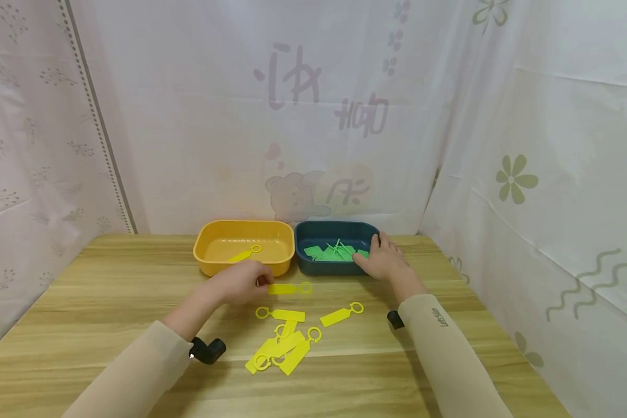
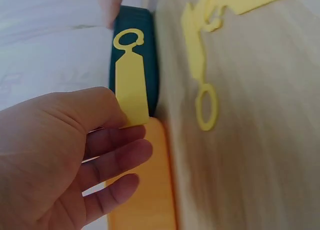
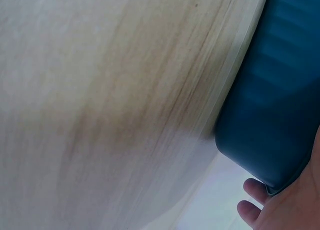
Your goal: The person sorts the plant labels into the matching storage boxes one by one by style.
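Between thumb and fingers, my left hand (image 1: 242, 283) pinches a yellow plastic tag (image 2: 132, 87) with a hooked ring at its end. It is in front of the yellow-orange bin (image 1: 204, 264), where another yellow tag (image 1: 240, 255) lies. My right hand (image 1: 385, 261) rests on the right rim of the dark teal bin (image 1: 313, 269), thumb at the front edge and fingers along the outside. Green tags (image 1: 331, 253) lie inside that bin. In the right wrist view only part of the right hand shows against the bin's wall.
Several yellow tags (image 1: 284, 346) lie in an overlapping heap on the wooden table (image 1: 136, 290), with one tag (image 1: 337, 316) apart to the right. The two bins stand side by side at the table's back edge, before a patterned white curtain (image 1: 188, 116).
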Available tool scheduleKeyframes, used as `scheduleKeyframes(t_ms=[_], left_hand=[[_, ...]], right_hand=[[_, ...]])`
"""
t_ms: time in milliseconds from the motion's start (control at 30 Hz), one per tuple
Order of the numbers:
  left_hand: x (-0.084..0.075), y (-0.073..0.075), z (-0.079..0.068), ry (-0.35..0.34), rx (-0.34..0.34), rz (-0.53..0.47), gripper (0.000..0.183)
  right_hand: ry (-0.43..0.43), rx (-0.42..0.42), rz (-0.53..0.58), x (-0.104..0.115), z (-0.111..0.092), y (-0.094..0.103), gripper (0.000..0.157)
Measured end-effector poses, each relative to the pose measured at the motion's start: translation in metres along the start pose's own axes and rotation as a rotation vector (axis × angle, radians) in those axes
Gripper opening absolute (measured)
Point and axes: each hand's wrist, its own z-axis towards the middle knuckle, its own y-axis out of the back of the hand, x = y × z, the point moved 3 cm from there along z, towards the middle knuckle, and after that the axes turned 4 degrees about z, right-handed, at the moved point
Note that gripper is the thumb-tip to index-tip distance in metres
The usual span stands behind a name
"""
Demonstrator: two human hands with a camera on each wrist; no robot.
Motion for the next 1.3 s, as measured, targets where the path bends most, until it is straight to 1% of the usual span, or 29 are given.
scheduleKeyframes(t_ms=[133, 200, 433, 567, 767, 1000, 1167, 1300], left_hand=[[0.003, 0.010, 0.002, -0.021, -0.074, 0.005, 0.009], [0.005, 0.015, 0.002, -0.013, -0.105, 0.002, 0.010], [0.009, 0.037, 0.002, 0.076, -0.215, -0.005, 0.015], [0.012, 0.046, 0.000, 0.126, -0.273, -0.018, 0.019], [0.018, 0.052, -0.002, 0.177, -0.322, -0.054, 0.020], [0.033, 0.056, -0.004, 0.234, -0.388, -0.045, 0.025], [0.044, 0.056, -0.008, 0.292, -0.393, -0.090, 0.029], [0.051, 0.057, -0.012, 0.347, -0.390, -0.152, 0.033]], right_hand=[[0.000, -0.003, 0.003, 0.001, 0.000, 0.000, 0.103], [0.000, -0.005, -0.003, 0.001, 0.001, 0.000, 0.102], [0.000, -0.005, -0.011, 0.002, 0.001, 0.001, 0.105], [-0.004, -0.007, -0.011, 0.002, 0.002, 0.000, 0.105], [-0.001, -0.016, -0.019, 0.001, 0.003, -0.002, 0.104], [0.003, -0.022, -0.017, 0.001, 0.006, -0.003, 0.104], [0.005, -0.021, -0.020, 0.001, 0.006, -0.003, 0.104], [0.005, -0.024, -0.015, 0.001, 0.005, -0.003, 0.104]])
